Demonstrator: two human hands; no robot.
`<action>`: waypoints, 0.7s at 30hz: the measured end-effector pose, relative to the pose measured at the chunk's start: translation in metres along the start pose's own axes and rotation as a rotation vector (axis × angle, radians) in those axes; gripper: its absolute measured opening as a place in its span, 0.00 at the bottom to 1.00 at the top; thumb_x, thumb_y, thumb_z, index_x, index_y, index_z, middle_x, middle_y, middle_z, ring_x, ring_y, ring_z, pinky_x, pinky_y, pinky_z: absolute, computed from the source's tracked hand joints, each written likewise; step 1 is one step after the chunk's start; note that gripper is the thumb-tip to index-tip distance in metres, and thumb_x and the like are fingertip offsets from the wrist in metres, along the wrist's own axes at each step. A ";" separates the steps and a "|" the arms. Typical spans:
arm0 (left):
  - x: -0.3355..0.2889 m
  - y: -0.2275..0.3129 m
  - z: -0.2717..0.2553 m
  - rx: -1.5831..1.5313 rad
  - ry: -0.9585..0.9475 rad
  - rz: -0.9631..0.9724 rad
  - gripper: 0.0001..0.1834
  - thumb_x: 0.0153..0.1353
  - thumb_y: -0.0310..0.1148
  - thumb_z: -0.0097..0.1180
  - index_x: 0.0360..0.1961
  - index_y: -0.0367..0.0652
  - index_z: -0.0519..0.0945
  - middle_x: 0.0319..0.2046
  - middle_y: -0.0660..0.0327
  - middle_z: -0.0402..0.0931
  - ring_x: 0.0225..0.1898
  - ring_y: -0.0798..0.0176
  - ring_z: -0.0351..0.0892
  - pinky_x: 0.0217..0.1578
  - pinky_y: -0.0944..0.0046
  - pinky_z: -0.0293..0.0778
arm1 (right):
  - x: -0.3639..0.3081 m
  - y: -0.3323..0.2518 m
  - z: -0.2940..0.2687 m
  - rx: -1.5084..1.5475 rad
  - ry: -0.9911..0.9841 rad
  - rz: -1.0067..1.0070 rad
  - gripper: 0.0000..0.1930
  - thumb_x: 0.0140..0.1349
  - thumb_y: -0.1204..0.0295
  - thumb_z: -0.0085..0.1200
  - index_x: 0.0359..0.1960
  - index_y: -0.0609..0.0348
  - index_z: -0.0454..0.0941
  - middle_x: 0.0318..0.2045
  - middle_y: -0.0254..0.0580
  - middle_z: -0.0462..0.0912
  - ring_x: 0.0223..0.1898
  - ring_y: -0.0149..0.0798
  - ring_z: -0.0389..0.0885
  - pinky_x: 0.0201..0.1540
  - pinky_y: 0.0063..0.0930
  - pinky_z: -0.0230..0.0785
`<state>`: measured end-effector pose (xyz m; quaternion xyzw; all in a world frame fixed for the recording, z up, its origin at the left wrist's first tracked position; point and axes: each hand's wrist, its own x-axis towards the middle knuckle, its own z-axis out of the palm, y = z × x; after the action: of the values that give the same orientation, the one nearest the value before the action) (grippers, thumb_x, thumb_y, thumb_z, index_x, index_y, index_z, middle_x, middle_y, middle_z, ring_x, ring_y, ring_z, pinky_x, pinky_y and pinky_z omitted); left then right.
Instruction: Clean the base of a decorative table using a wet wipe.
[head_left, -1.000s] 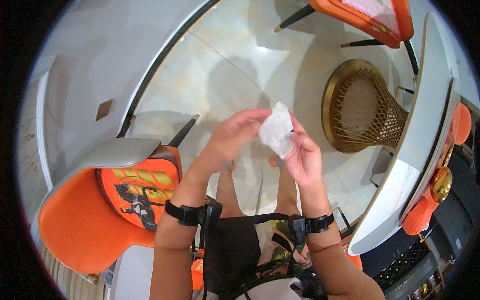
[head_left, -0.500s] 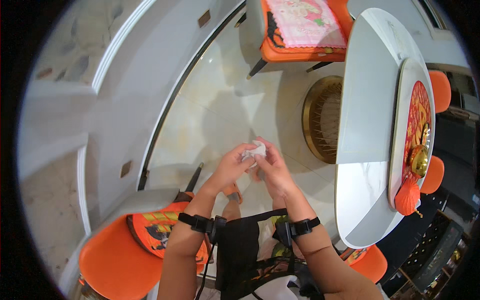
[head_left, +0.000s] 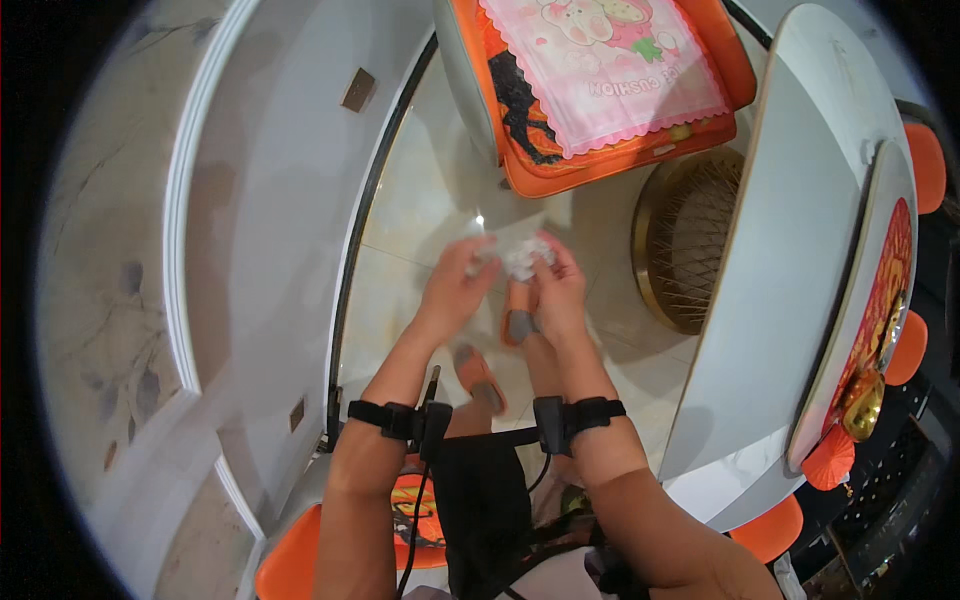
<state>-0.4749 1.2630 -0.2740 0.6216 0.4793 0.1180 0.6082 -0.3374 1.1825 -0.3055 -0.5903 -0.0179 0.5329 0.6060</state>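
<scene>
A crumpled white tissue (head_left: 524, 258) is between my hands, above the floor in front of me. My right hand (head_left: 562, 290) pinches its bunched part between thumb and fingers. My left hand (head_left: 452, 290) is closed at the tissue's left side, with a bit of white showing between its thumb and fingers. Motion blurs the left fingertips and the tissue's upper edge. Black straps with small dark boxes are around both my forearms.
Ahead stands an orange chair (head_left: 620, 180) with a pink cushion (head_left: 625, 95). On the right is a white oval table (head_left: 780, 270) on a round gold base (head_left: 690, 240). A grey wall (head_left: 270, 200) runs along the left. Another orange chair (head_left: 290, 555) is at lower left.
I have moved forward, so the cushioned chair is nearer and larger. My hands have drawn slightly apart, with the tissue still between them.
</scene>
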 end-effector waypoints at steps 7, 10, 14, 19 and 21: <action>0.117 0.046 -0.007 0.262 0.397 0.326 0.32 0.54 0.34 0.58 0.58 0.40 0.59 0.55 0.49 0.56 0.57 0.51 0.57 0.55 0.58 0.59 | 0.047 -0.036 -0.014 0.212 0.251 -0.014 0.17 0.61 0.80 0.44 0.53 0.59 0.66 0.44 0.39 0.74 0.45 0.32 0.73 0.48 0.25 0.68; 0.173 0.066 -0.016 0.220 0.643 0.517 0.34 0.53 0.35 0.58 0.59 0.39 0.58 0.57 0.44 0.53 0.60 0.45 0.51 0.59 0.52 0.50 | 0.065 -0.043 -0.008 0.185 0.318 -0.052 0.17 0.61 0.81 0.42 0.53 0.60 0.65 0.46 0.40 0.73 0.46 0.33 0.73 0.49 0.26 0.67; 0.204 0.089 -0.016 0.518 0.625 0.638 0.31 0.50 0.37 0.59 0.56 0.41 0.64 0.60 0.42 0.49 0.61 0.41 0.49 0.59 0.42 0.44 | 0.089 -0.044 -0.017 0.406 0.311 -0.128 0.18 0.61 0.80 0.41 0.54 0.60 0.63 0.47 0.40 0.71 0.46 0.35 0.72 0.50 0.27 0.67; 0.211 0.080 -0.020 0.727 0.599 0.689 0.25 0.55 0.32 0.53 0.56 0.48 0.67 0.60 0.47 0.52 0.62 0.44 0.50 0.59 0.36 0.41 | 0.104 -0.039 -0.003 0.571 0.341 -0.151 0.15 0.62 0.80 0.40 0.52 0.60 0.64 0.47 0.41 0.70 0.47 0.36 0.71 0.52 0.28 0.65; 0.217 0.087 -0.019 0.717 0.586 0.645 0.23 0.55 0.31 0.51 0.55 0.50 0.69 0.60 0.48 0.52 0.62 0.44 0.51 0.59 0.36 0.41 | 0.109 -0.041 0.000 0.611 0.369 -0.208 0.15 0.62 0.80 0.40 0.52 0.61 0.63 0.47 0.41 0.70 0.47 0.35 0.71 0.52 0.28 0.65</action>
<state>-0.3382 1.4528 -0.2890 0.8457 0.4239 0.2955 0.1335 -0.2646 1.2658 -0.3414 -0.4631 0.1918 0.3340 0.7982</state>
